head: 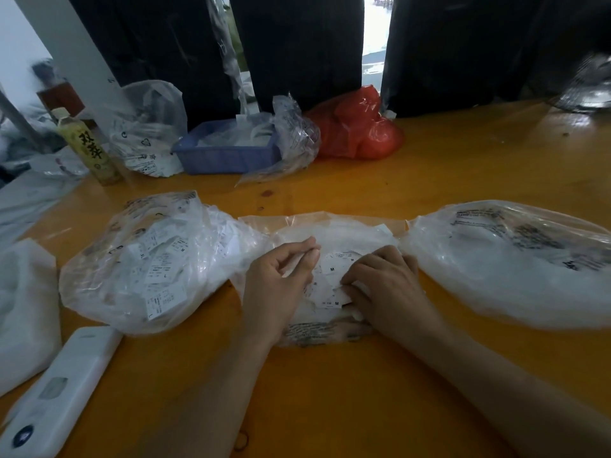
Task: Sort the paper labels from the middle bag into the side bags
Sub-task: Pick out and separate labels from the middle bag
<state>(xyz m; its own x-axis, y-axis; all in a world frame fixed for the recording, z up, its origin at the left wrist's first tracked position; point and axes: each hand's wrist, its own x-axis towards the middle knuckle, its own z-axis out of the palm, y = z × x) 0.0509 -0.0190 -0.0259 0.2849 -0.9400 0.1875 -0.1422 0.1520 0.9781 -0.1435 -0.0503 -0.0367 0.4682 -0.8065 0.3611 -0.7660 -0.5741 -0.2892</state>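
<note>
Clearly mid-sort: the left bag [148,259] on the bench holds many labels, the middle bag [330,259] still has some, left hand [277,276] pinching one, right hand [386,282] gripping several

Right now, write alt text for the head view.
Two hands, left hand and right hand, pick at paper labels in the middle bag on an orange table, between a label-filled left bag and a right bag.
</note>
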